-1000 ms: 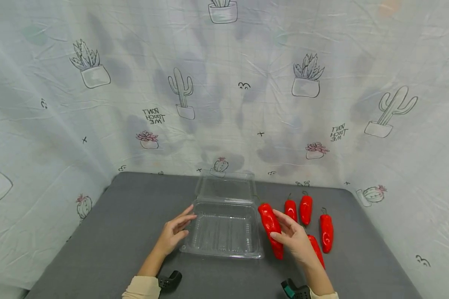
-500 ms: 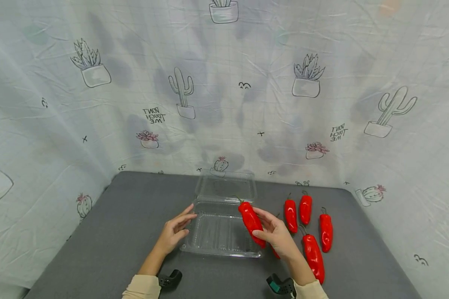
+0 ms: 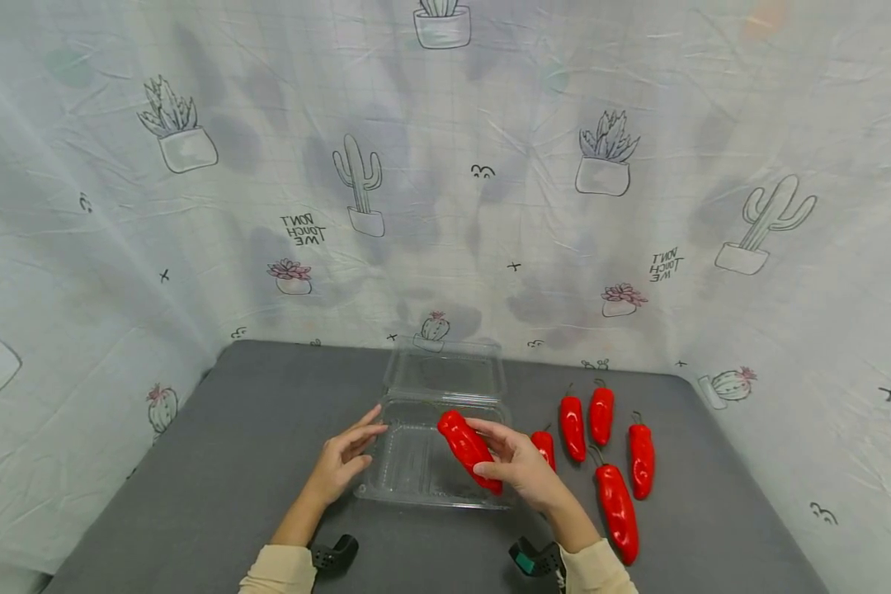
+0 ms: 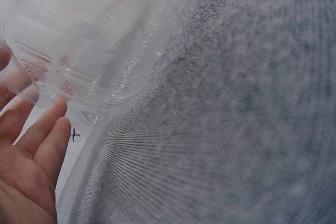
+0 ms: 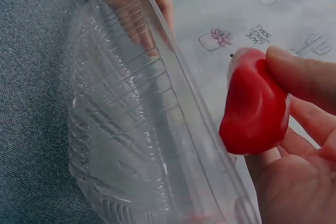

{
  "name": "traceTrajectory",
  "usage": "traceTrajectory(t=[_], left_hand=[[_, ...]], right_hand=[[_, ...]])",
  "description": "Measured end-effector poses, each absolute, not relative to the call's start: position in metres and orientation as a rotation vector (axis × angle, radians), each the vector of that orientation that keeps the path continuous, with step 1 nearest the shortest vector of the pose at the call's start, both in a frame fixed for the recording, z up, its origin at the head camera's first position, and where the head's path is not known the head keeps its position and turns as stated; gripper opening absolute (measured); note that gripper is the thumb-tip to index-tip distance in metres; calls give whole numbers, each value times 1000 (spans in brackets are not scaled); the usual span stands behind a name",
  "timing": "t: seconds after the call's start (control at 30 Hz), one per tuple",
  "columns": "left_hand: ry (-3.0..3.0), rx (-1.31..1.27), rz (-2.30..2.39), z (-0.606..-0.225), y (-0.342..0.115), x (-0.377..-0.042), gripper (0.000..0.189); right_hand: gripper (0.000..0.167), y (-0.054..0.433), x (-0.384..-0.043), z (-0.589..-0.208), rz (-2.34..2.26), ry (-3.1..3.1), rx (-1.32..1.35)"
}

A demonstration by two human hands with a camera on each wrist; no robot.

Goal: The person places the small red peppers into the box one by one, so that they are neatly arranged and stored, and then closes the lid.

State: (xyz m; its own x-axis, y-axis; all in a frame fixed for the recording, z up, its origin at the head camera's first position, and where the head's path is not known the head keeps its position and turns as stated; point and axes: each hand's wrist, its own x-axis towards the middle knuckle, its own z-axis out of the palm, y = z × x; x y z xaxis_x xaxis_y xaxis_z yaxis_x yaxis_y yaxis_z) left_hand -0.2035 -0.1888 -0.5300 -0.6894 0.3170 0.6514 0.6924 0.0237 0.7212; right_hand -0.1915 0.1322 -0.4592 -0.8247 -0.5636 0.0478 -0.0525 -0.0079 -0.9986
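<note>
Cactus-print curtain [image 3: 431,247] behind a gray table [image 3: 223,462], and you've got one red pepper [image 3: 464,445] pinched in your right hand [image 3: 523,472], the closer one, its length slanting away leftward over the clear container [image 3: 407,464] below and left of that grip, your left hand [image 3: 339,464] relaxed by its far edge.

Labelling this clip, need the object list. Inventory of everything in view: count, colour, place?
held pepper: 1, red, in the right hand, above the box
loose peppers: 5, red, on the table right of the box, one partly hidden
box: 1, clear, mid-table
lid: 1, clear, open at the box's far edge
table: 1, grey, beneath
sheet: 1, white with plant prints, behind
wrist devices: 2, black, one per wrist
sleeves: 2, cream, bottom edge
left hand: 1, box's left edge
right hand: 1, holding the pepper
</note>
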Motion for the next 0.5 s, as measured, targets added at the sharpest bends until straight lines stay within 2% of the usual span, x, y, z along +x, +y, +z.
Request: traceTrajectory(t=[0.5], left_hand=[[-2049,-997,-1731,-529,-190,-203,41]], right_hand=[[56,118,-201,-453,-1554,1982,-713]])
